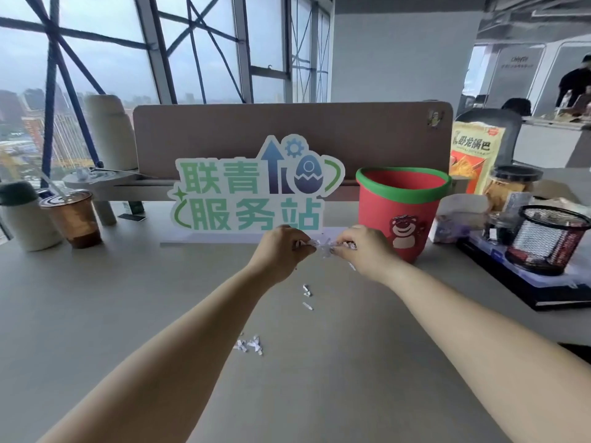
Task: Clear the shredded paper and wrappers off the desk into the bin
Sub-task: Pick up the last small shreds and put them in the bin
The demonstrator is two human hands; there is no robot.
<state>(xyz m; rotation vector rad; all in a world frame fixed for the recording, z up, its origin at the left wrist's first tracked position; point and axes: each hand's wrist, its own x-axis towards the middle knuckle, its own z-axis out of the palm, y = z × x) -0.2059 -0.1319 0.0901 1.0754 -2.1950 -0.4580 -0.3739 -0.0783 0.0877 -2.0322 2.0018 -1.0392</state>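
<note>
Shredded paper [323, 246] appears as small white curled strips, bunched between the two hands above the tabletop [128, 298], just left of the bin [401, 207]. The left hand [283, 251] and right hand [364, 247] meet at this bunch, fingers curled closed and pinching the strips from either side. Loose strips [307, 294] lie on the tabletop below the hands, and a small cluster of scraps [251, 344] lies nearer the camera between the forearms. The bin is red with a green rim and a bear figure on its front; it stands upright on the tabletop, just beside the right hand. Its lower left edge is covered by the right hand, and its interior is not visible. The fingertips are largely hidden behind the backs of the hands, and motion blur softens the paper. Wrappers cannot be made out among the strips.
</note>
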